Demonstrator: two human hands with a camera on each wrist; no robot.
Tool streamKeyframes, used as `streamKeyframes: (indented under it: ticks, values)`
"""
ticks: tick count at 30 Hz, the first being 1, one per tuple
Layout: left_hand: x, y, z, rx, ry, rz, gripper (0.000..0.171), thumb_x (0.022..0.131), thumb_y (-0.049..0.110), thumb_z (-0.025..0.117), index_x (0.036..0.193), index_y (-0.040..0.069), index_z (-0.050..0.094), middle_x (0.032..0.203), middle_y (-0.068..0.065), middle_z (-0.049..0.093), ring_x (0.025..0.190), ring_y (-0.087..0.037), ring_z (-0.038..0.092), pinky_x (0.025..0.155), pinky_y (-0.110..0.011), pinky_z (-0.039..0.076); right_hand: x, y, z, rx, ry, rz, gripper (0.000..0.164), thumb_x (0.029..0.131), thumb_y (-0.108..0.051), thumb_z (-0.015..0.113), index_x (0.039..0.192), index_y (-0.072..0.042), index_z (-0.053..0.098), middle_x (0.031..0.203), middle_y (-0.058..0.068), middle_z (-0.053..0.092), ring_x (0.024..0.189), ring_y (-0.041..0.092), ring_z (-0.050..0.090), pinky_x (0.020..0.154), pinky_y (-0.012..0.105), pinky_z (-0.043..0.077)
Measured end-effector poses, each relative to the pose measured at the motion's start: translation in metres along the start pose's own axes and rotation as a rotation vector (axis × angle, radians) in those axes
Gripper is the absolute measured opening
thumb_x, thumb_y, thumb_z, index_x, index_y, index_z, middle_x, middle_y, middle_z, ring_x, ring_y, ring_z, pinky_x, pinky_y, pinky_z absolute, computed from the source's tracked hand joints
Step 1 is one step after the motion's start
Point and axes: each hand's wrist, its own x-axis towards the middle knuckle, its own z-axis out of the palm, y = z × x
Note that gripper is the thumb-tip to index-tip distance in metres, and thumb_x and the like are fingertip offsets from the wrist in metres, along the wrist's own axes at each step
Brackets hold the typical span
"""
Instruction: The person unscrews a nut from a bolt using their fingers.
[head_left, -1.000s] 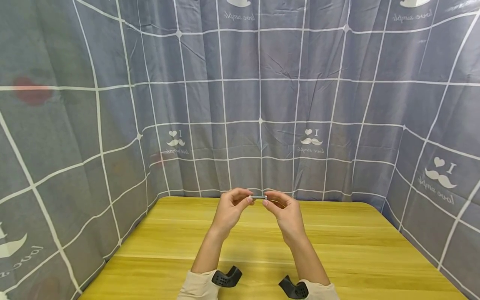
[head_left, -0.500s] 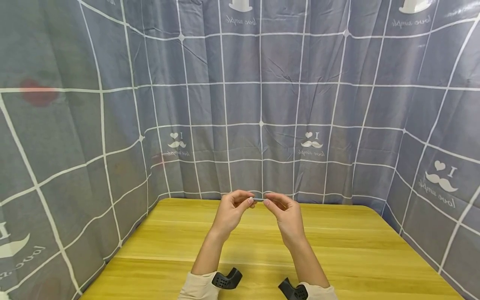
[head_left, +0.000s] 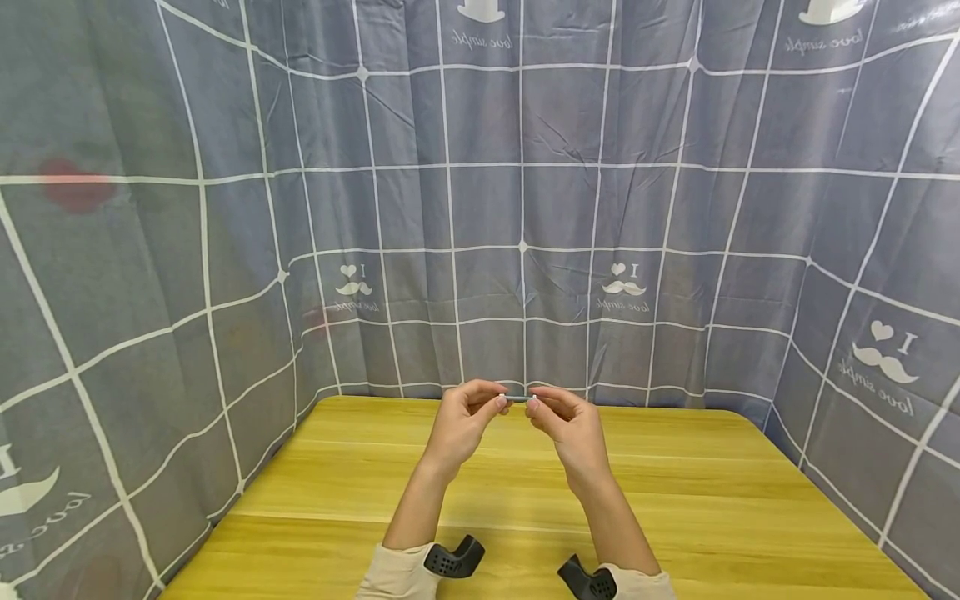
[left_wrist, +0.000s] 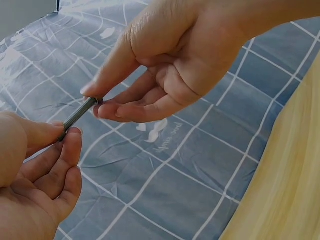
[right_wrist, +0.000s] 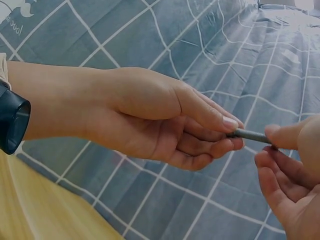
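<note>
A grey threaded bolt [head_left: 518,398] is held level above the far part of the table, spanning the space between two hands. My left hand [head_left: 457,427] pinches its left end between thumb and fingertips. At the right end, my right hand [head_left: 579,429] pinches it the same way. Thread ridges show along the bare middle of the bolt [left_wrist: 78,116] in the left wrist view. Both ends are covered by fingertips, so I cannot tell their shape. The right wrist view shows the bolt [right_wrist: 252,135] between the same two pinches.
Beneath the hands is a yellow wood-grain table [head_left: 517,492]. Grey curtain [head_left: 555,200] with white grid lines surrounds it at the back and sides. Black wrist-worn devices [head_left: 455,557] sit by the beige sleeves [head_left: 397,573].
My right thumb and fingertips have shifted slightly at the bolt's right end, covering more of it half a second ago than now. My left hand keeps its pinch. The head view has tilted a little.
</note>
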Motion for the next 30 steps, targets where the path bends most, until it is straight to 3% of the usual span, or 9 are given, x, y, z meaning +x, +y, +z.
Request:
streamKeyframes:
  ticks: [3,6,10,12,17,22,27,30]
  values:
    - [0.0003,-0.0001,0.0,0.0,-0.005,0.001,0.013,0.099,-0.003,0.066,0.109,-0.009,0.071,0.1,-0.018,0.073,0.096,-0.042,0.069,0.094,-0.057,0.052,0.0009,0.0001,0.0002,-0.028,0.009,-0.008,0.027,0.096,0.002,0.072,0.122,0.009,0.069,0.108,0.015,0.071,0.098,0.023,0.068,0.091,0.03,0.055]
    - [0.0006,-0.0008,-0.0004,0.0,-0.003,0.004,0.012,0.099,-0.002,0.066,0.108,-0.008,0.072,0.1,-0.018,0.073,0.095,-0.043,0.069,0.092,-0.049,0.055,0.0014,-0.0003,0.0008,-0.052,0.01,-0.013,0.029,0.095,0.004,0.072,0.123,0.01,0.068,0.113,0.016,0.071,0.1,0.022,0.067,0.091,0.028,0.054]
    - [0.0007,-0.0007,-0.0011,0.005,0.0,0.0,0.012,0.1,-0.002,0.065,0.108,-0.006,0.073,0.099,-0.017,0.073,0.092,-0.035,0.07,0.089,-0.038,0.056,0.0011,-0.0001,0.0011,-0.058,-0.002,-0.025,0.028,0.095,0.002,0.073,0.121,0.011,0.069,0.116,0.017,0.07,0.101,0.021,0.066,0.091,0.028,0.054]
    - [0.0005,-0.0003,-0.0014,0.007,-0.002,-0.004,0.012,0.1,-0.002,0.066,0.108,-0.005,0.073,0.099,-0.017,0.073,0.091,-0.03,0.07,0.09,-0.04,0.056,0.0006,0.0001,0.001,-0.05,-0.004,-0.031,0.026,0.096,-0.001,0.073,0.119,0.011,0.069,0.116,0.018,0.069,0.102,0.022,0.066,0.091,0.029,0.053]
    - [0.0001,-0.0002,-0.0014,0.003,-0.015,-0.002,0.013,0.1,-0.001,0.065,0.11,-0.008,0.071,0.101,-0.018,0.073,0.094,-0.038,0.069,0.092,-0.047,0.055,0.0002,0.0006,0.0012,-0.046,0.022,-0.023,0.024,0.096,-0.002,0.074,0.118,0.007,0.072,0.12,0.016,0.068,0.108,0.027,0.064,0.097,0.037,0.051]
    - [0.0,-0.0009,-0.001,0.0,-0.007,-0.008,0.015,0.1,-0.001,0.065,0.111,-0.01,0.07,0.102,-0.022,0.072,0.095,-0.04,0.069,0.091,-0.037,0.055,-0.0006,0.0,0.0015,-0.052,0.029,0.016,0.026,0.095,-0.002,0.074,0.12,0.006,0.072,0.128,0.014,0.066,0.11,0.031,0.063,0.099,0.044,0.05]
    - [0.0001,-0.0016,-0.002,-0.007,-0.003,-0.016,0.013,0.1,-0.001,0.065,0.11,-0.006,0.072,0.103,-0.023,0.072,0.097,-0.043,0.068,0.089,-0.031,0.055,0.0002,0.001,0.0011,-0.027,0.014,-0.002,0.028,0.095,0.002,0.073,0.122,0.01,0.07,0.118,0.018,0.069,0.103,0.027,0.068,0.094,0.035,0.055]
    - [0.0007,-0.0026,-0.0035,-0.018,-0.006,-0.016,0.013,0.1,-0.001,0.065,0.11,-0.006,0.072,0.102,-0.021,0.073,0.097,-0.041,0.069,0.091,-0.034,0.055,0.0016,0.0029,-0.0004,-0.071,0.024,-0.024,0.026,0.095,-0.001,0.074,0.12,0.007,0.072,0.114,0.016,0.071,0.1,0.021,0.067,0.09,0.028,0.054]
